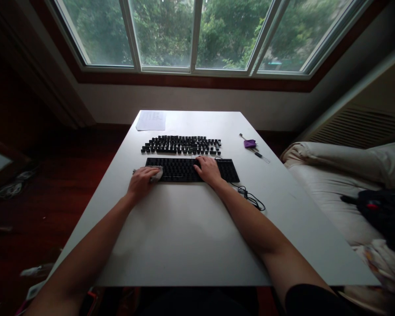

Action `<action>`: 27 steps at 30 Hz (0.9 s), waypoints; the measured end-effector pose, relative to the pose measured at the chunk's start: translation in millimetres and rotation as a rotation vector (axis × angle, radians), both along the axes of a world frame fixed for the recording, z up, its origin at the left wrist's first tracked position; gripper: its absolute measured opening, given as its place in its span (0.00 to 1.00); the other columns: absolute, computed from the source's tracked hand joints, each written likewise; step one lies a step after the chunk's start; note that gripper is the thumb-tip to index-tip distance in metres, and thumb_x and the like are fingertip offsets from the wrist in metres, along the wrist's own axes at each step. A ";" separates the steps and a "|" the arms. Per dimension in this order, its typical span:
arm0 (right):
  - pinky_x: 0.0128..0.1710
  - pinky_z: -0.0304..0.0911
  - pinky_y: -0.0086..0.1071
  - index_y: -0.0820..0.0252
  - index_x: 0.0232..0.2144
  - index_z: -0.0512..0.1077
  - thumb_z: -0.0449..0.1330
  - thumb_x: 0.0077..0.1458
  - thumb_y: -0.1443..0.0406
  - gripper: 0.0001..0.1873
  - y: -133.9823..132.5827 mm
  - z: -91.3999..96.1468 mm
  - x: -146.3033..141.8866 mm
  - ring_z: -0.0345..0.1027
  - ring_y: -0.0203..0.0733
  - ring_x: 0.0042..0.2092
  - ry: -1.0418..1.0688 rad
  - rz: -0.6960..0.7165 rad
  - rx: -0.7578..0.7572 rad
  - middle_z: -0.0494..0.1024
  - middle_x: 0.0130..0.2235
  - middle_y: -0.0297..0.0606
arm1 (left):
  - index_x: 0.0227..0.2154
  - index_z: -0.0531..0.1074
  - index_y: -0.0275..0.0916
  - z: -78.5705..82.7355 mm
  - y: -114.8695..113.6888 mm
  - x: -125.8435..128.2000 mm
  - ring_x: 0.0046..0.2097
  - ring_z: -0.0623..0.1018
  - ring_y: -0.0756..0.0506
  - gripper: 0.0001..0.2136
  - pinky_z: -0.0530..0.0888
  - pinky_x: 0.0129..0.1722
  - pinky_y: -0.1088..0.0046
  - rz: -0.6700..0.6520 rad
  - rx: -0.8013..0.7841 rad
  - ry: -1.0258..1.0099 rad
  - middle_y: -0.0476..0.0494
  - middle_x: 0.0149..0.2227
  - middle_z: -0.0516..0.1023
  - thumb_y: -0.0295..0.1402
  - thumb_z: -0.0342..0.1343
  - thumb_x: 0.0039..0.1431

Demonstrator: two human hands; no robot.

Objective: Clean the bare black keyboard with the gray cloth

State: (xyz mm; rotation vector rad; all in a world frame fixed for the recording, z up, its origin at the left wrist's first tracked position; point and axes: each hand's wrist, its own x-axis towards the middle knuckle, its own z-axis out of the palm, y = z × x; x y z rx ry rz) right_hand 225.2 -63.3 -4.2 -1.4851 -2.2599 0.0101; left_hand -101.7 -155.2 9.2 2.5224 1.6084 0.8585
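A black keyboard (181, 169) lies across the middle of the white table (184, 237). My left hand (141, 181) is at its left end, fingers curled on a small grey cloth (157, 175) pressed against the keyboard. Laid flat on the keyboard's right half, my right hand (209, 170) has its fingers spread. Behind the keyboard, several loose black keycaps (181, 144) are set out in rows.
A sheet of paper (151, 120) lies at the table's far left. A purple tool and a thin pen-like item (253, 145) lie at the right. The keyboard cable (250, 197) coils at the right. A bed with a dark bag (382, 210) is on the right.
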 end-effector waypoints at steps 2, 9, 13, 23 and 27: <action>0.60 0.52 0.47 0.59 0.56 0.71 0.56 0.66 0.58 0.20 0.7 -4.2 -0.6 0.64 0.56 0.57 -0.011 0.005 -0.004 0.75 0.56 0.50 | 0.53 0.77 0.44 1.3 -0.6 7.4 0.58 0.76 0.37 0.22 0.70 0.60 0.52 -0.140 -0.036 -0.008 0.42 0.56 0.79 0.24 0.55 0.55; 0.60 0.51 0.47 0.58 0.56 0.72 0.55 0.67 0.57 0.20 0.6 -5.0 -1.5 0.64 0.56 0.57 -0.006 0.004 -0.014 0.75 0.56 0.50 | 0.49 0.78 0.46 9.4 -0.3 9.0 0.55 0.77 0.37 0.22 0.69 0.58 0.52 -0.177 -0.083 0.035 0.42 0.51 0.82 0.23 0.55 0.52; 0.59 0.52 0.47 0.58 0.56 0.72 0.55 0.66 0.57 0.21 -2.6 -4.4 -3.7 0.65 0.55 0.57 0.005 0.013 -0.010 0.76 0.55 0.49 | 0.43 0.80 0.47 17.5 0.2 -0.3 0.49 0.78 0.37 0.16 0.70 0.55 0.54 -0.089 -0.082 0.068 0.42 0.44 0.83 0.25 0.55 0.54; 0.59 0.51 0.46 0.58 0.56 0.71 0.56 0.66 0.57 0.20 -12.2 0.2 -9.1 0.64 0.55 0.56 -0.010 -0.020 -0.010 0.75 0.54 0.49 | 0.49 0.78 0.45 15.8 -7.2 11.6 0.48 0.78 0.36 0.21 0.74 0.50 0.56 -0.110 -0.065 0.133 0.42 0.45 0.83 0.24 0.54 0.53; 0.60 0.50 0.47 0.58 0.57 0.71 0.55 0.66 0.58 0.20 -13.9 -0.7 -10.7 0.63 0.55 0.57 -0.019 -0.028 0.002 0.75 0.55 0.50 | 0.52 0.77 0.46 11.6 -13.4 25.3 0.48 0.80 0.37 0.24 0.76 0.48 0.59 -0.102 -0.079 0.149 0.42 0.47 0.83 0.22 0.53 0.54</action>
